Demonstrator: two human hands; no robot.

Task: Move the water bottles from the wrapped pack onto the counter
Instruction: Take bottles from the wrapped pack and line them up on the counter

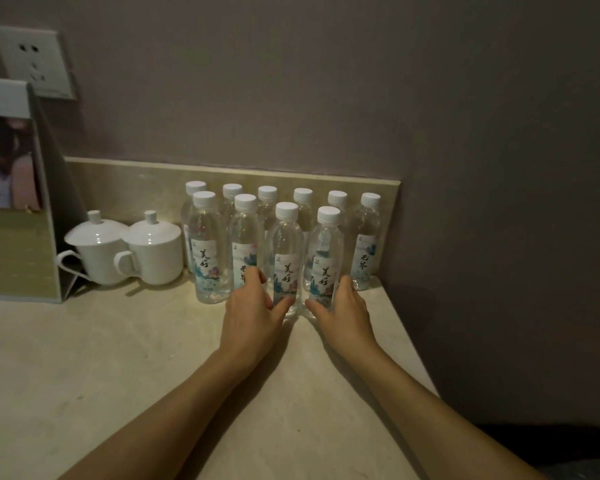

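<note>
Dim corner surface [118,358]: ten bottles [208,247] stand in two rows right of cups [153,251]. Left hand [253,306] grip grasps third front bottle [284,261], right hand [343,306] grasps fourth [324,265], both bottles standing. No pack visible; task seems nearly done.

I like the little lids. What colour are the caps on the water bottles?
White. Every cap on the water bottles is plain white, clearest in the head view.

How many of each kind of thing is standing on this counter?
Water bottles: 10
White lidded cups: 2
Standing display card: 1
Total: 13
</note>
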